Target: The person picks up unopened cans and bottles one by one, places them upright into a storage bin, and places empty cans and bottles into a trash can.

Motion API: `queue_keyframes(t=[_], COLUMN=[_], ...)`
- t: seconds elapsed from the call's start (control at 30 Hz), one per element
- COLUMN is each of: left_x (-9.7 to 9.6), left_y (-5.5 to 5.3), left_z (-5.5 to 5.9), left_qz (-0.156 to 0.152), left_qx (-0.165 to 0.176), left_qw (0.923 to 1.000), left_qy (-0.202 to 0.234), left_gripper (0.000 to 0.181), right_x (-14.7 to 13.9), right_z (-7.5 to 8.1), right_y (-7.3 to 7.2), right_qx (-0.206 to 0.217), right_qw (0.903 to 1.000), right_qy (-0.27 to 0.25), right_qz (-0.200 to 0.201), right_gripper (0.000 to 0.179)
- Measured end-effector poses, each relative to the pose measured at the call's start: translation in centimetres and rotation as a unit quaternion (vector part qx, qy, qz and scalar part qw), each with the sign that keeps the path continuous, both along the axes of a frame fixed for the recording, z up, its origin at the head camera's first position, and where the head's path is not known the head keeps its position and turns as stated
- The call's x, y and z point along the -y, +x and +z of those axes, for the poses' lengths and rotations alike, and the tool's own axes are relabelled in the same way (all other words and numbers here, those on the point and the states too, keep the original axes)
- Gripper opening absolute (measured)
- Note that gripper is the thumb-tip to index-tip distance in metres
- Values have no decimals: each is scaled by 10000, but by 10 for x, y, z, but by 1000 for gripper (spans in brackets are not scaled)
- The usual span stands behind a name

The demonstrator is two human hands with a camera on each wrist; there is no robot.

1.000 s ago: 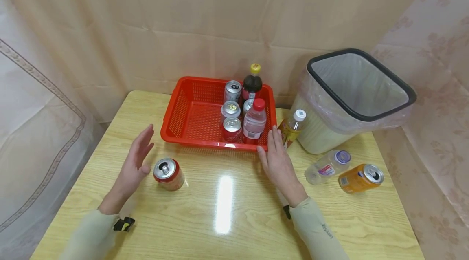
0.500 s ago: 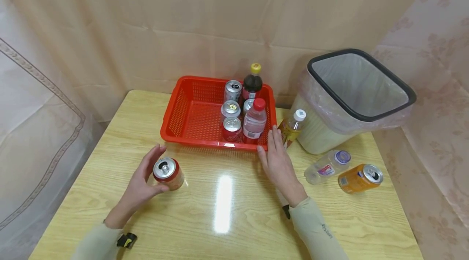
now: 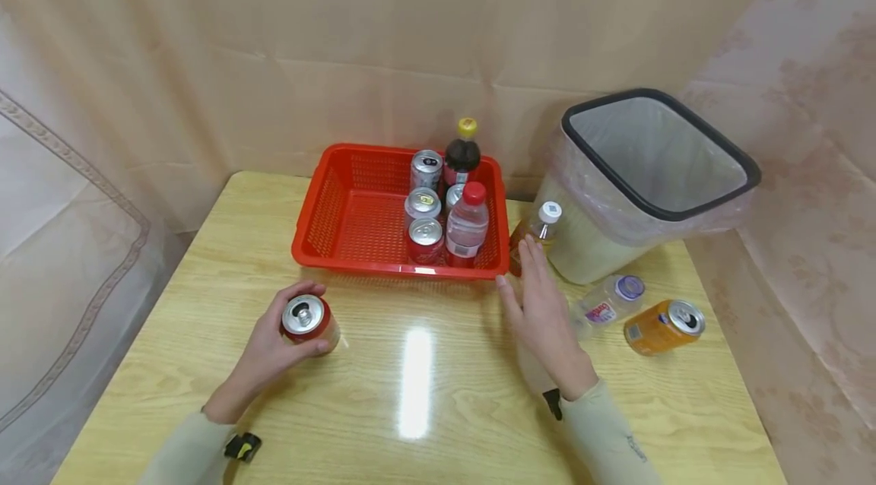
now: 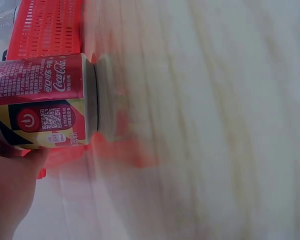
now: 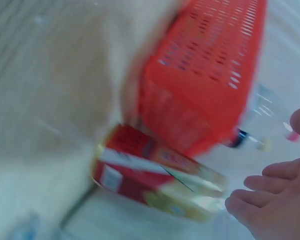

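Note:
On the table's left part, my left hand (image 3: pixel 270 340) grips a red Coca-Cola can (image 3: pixel 309 320), thumb on the near side and fingers round the far side. Its top is opened. In the left wrist view the can (image 4: pixel 45 100) shows its printed side, its base close to the wood; whether it touches cannot be told. My right hand (image 3: pixel 544 318) has its fingers extended in front of a yellow-labelled drink bottle (image 3: pixel 541 229) with a white cap, partly hiding it. In the right wrist view the fingertips lie close to this bottle (image 5: pixel 157 175); contact is unclear.
A red plastic basket (image 3: pixel 400 270) holds several upright cans and bottles in its right half. A lined trash bin (image 3: pixel 595 242) stands at the right back. Near it lie a clear bottle (image 3: pixel 605 306) with a purple cap and an orange can (image 3: pixel 662 327).
My left hand has moved right and closed round the Coca-Cola can. My right hand has left the basket's front right corner and shifted right, in front of the yellow-labelled bottle.

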State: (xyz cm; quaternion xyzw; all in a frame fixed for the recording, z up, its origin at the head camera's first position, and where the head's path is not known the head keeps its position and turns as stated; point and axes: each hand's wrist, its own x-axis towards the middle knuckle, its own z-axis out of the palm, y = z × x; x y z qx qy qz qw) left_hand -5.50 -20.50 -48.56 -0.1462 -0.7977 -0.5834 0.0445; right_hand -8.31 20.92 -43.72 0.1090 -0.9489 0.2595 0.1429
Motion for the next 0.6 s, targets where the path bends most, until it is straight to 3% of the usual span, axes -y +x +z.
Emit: queue_keyframes(t=[0.2, 0.43, 0.53, 0.6], left_x=[-2, -4, -6, -7], left_y=[-2, -2, -2, -3], left_z=[1, 1, 1, 2], left_qz=[130, 336, 383, 394], left_qx=[106, 140, 141, 146], left_qw=[9998, 9986, 9982, 9980], left_qy=[-93, -381, -450, -481], left_gripper=[84, 66, 62, 62], right_x=[-25, -62, -83, -99], right_z=[36, 90, 110, 121], right_y=[30, 57, 60, 61], right_qx=[-1052, -2567, -2731, -2480], right_qw=[9945, 9660, 9596, 9639], right_qy=[-4, -34, -81, -141], right_qz=[-6, -310, -680, -963], right_gripper=[63, 67, 62, 56])
